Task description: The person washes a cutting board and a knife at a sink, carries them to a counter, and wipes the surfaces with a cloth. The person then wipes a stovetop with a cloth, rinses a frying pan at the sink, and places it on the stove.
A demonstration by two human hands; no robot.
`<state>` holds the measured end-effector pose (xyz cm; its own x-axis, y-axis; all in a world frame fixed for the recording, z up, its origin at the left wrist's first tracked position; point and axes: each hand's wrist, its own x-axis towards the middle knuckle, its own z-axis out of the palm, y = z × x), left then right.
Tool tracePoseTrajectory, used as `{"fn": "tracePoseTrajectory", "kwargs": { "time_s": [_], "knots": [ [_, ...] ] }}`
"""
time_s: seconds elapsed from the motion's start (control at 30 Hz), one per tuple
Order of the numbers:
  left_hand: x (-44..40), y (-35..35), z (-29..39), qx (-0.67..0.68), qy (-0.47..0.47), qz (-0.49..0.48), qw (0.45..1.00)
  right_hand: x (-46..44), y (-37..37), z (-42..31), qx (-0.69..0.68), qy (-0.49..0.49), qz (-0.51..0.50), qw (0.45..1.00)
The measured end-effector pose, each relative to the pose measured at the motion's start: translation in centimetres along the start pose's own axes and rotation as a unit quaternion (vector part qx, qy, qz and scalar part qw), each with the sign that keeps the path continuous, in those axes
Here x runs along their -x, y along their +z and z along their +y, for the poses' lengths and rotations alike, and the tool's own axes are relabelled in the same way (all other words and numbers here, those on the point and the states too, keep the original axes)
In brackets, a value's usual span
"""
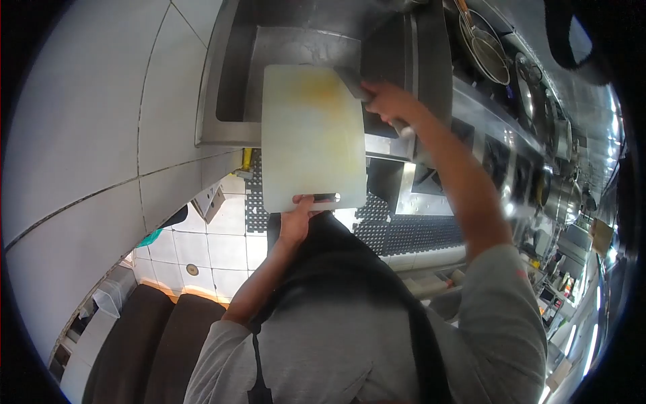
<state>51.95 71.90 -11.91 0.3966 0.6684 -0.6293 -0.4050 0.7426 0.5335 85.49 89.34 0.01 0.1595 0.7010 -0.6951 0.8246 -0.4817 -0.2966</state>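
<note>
A white cutting board [306, 141] with a yellow-orange stain near its far right corner reaches over the front edge of a metal sink [306, 42]. My left hand [296, 221] grips the board at the handle slot on its near edge. In my right hand [396, 104] is a knife [351, 83], its broad blade against the board's far right corner. The knife's handle end sticks out below that hand. Slight blur covers the right hand, and part of the blade's outline is hard to make out.
A tiled wall [81, 121] rises on the left. To the right runs a metal stove counter [498, 114] with strainers [488, 54] and pans. Perforated black mats [417, 232] lie on the white tiled floor [222, 249]. Dark brown cushions [155, 343] are at lower left.
</note>
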Motion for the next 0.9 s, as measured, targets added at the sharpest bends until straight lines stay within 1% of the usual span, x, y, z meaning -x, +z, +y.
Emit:
{"fn": "tracePoseTrajectory", "kwargs": {
  "time_s": [0.03,0.1,0.13,0.17,0.2,0.27,0.3,0.37,0.4,0.43,0.47,0.5,0.53,0.57,0.63,0.7,0.73,0.77,0.8,0.87,0.9],
  "knots": [
    [0.2,0.0,0.2,0.010,-0.007,-0.004,1.000,3.6,-0.1,-1.5,-0.047,0.069,-0.030,0.996],
    [0.7,0.3,0.5,0.025,-0.015,-0.008,1.000,9.8,2.3,1.1,0.018,-0.010,0.016,1.000],
    [0.8,0.8,0.7,0.023,-0.018,0.002,1.000,14.8,3.0,0.1,0.003,0.035,-0.033,0.999],
    [0.9,1.3,0.9,0.020,-0.022,0.012,1.000,18.1,5.0,1.3,0.034,0.072,-0.082,0.993],
    [1.0,1.8,1.0,0.022,-0.021,0.011,0.999,21.6,5.7,1.0,0.007,0.129,-0.149,0.980],
    [1.0,2.3,1.3,0.009,-0.049,0.022,0.999,27.0,8.3,0.6,0.091,0.071,-0.117,0.986],
    [0.9,2.2,1.2,0.010,-0.049,0.025,0.998,26.4,7.8,0.2,0.093,0.070,-0.120,0.986],
    [0.7,1.7,0.9,0.007,-0.055,0.017,0.998,23.4,6.6,-0.7,0.035,0.094,-0.130,0.986],
    [0.6,1.5,0.8,0.005,-0.057,0.019,0.998,19.5,6.3,0.1,0.026,0.078,-0.098,0.992],
    [0.4,1.3,0.7,-0.002,-0.051,0.013,0.999,14.6,5.7,1.1,0.059,0.009,-0.039,0.997],
    [0.2,1.1,0.5,-0.007,-0.043,0.009,0.999,11.4,2.7,-0.5,-0.135,0.015,-0.030,0.990],
    [0.0,0.8,-0.1,-0.007,-0.045,0.013,0.999,3.8,2.8,0.7,-0.006,-0.006,0.006,1.000],
    [-0.3,0.2,-0.9,-0.020,-0.032,0.008,0.999,3.0,-0.3,-3.2,-0.059,0.067,-0.061,0.994],
    [-0.3,-0.2,-1.2,-0.034,-0.018,0.003,0.999,3.0,-0.3,-3.2,-0.061,0.065,-0.063,0.994],
    [-0.1,0.1,-0.6,-0.034,-0.019,-0.003,0.999,2.8,-0.5,-3.8,-0.003,0.065,-0.041,0.997],
    [0.2,0.6,-0.1,-0.027,-0.021,-0.009,0.999,6.9,2.4,0.5,0.055,-0.032,0.025,0.998],
    [0.3,0.9,0.4,-0.045,-0.033,-0.018,0.998,10.6,3.9,2.1,-0.020,-0.040,0.004,0.999],
    [0.4,1.2,0.8,-0.063,-0.045,-0.028,0.997,15.1,5.5,2.4,0.026,-0.081,0.032,0.996],
    [0.6,1.6,1.1,-0.061,-0.044,-0.028,0.997,18.7,4.7,-0.4,0.077,0.081,-0.096,0.989],
    [0.8,2.3,1.3,-0.102,-0.033,-0.027,0.994,24.3,7.6,1.1,0.044,0.029,-0.105,0.993],
    [0.8,2.4,1.3,-0.100,-0.033,-0.025,0.994,24.8,7.5,0.3,0.045,0.028,-0.106,0.993]
  ]
}}
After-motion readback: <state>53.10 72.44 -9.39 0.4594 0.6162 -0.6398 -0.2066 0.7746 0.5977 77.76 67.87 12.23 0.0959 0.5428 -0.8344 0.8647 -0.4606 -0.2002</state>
